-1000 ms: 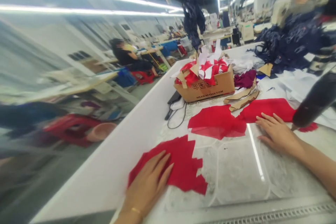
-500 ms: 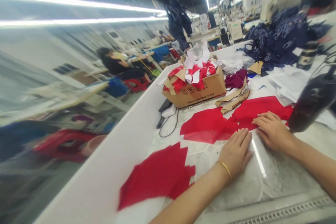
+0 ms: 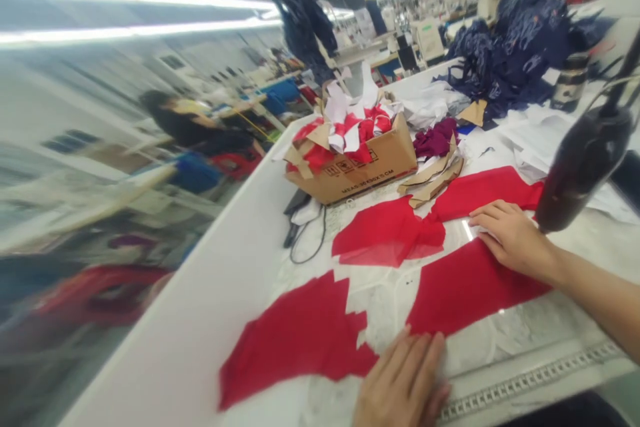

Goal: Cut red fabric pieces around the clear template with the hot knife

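Left hand (image 3: 400, 380): at near red panel (image 3: 475, 290); pinch hidden, cannot tell.
Near red panel: on table (image 3: 377, 293), between hands; uneven drag could crease it.
Right hand (image 3: 515, 240): unclenched on panel; slipping could skew it.
Dark device (image 3: 585, 170): beside right hand; careless reach could strike it.

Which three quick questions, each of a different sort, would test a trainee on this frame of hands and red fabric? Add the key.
1. True or false: red and white scraps stick out of the cardboard box.
2. Multiple choice: the right hand rests on
A) the navy pile
B) a red fabric piece
C) the cardboard strips
3. Fill in the blank: the bunched cloth just right of the box is ___ in colour.

Key:
1. True
2. B
3. Maroon
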The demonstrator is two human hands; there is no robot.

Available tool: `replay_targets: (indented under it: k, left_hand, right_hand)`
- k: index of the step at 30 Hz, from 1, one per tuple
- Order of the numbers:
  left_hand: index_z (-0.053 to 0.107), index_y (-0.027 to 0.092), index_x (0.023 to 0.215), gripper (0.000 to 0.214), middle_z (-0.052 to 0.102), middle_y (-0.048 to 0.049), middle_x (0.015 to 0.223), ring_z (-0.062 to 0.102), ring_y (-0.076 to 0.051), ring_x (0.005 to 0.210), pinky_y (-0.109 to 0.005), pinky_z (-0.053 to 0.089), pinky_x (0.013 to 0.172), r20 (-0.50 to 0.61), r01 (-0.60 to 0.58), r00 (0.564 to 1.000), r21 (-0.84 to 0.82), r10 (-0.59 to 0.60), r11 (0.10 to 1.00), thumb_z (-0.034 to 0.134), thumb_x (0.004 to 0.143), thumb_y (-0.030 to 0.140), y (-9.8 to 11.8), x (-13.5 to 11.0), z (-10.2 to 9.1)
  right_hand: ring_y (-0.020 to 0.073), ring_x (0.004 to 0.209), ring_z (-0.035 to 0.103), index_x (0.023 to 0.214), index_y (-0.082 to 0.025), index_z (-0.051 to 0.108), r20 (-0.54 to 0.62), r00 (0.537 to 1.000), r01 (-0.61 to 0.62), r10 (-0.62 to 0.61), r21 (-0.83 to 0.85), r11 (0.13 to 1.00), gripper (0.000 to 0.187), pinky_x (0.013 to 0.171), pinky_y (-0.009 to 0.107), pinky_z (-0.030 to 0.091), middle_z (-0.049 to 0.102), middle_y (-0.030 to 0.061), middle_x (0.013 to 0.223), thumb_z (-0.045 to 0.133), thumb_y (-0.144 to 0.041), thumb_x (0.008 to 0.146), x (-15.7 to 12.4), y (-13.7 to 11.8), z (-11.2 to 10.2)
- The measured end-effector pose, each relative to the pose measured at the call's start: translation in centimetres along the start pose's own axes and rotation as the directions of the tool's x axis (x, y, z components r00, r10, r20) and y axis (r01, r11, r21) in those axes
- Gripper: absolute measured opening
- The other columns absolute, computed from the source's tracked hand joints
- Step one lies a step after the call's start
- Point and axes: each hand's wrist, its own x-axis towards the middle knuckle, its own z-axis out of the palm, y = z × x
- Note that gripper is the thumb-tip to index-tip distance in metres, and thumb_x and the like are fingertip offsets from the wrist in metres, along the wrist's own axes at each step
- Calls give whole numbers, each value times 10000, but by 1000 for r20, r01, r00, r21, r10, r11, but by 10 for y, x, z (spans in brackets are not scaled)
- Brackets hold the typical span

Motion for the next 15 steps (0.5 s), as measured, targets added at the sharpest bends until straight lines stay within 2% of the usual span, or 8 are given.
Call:
replay_targets:
  k: [2,4,8,12,15]
  left_hand:
    - [636,90,1276,340,741,-108,1055,687,-224,1008,-314,543,950,4,89,996,10,-89,996,429,1063,255,-6,-10,-6]
    - [575,84,1371,396,716,-132,1168,655,-249,1125,-337,530,988,20,130,991,-15,-130,991,418,1067,285,-6,-14,-7]
    - [453,138,1509,621,507,-175,1501,403,-341,1446,-472,462,1101,81,110,992,-128,-100,986,302,1066,546,8,-5,7]
    - [440,322,1525,769,367,-92,1619,221,-422,1519,-691,254,1180,116,61,992,-188,-39,980,447,914,789,27,13,23]
    - [443,423,1498,790,350,-6,1633,192,-415,1530,-737,211,1175,160,5,986,-252,37,968,499,837,852,39,30,30]
  right_hand:
    - [271,1021,617,1045,-179,684,9,1000,-11,11,8,1000,216,870,419,465,740,105,1084,526,-118,911,1,3,0]
    - [276,1029,615,1040,-179,685,17,1000,-26,26,17,1000,205,857,415,463,741,104,1087,532,-132,911,2,5,1]
    - [283,1018,623,1027,-180,695,46,997,-60,58,46,997,191,858,426,475,743,108,1065,541,-165,914,5,6,6]
    - [280,1001,628,994,-191,717,99,995,-34,28,62,997,177,852,435,485,738,112,1071,557,-214,924,9,0,10]
    - [264,959,627,963,-195,734,149,989,12,-22,67,998,171,837,418,503,733,109,1029,569,-206,918,14,-9,10]
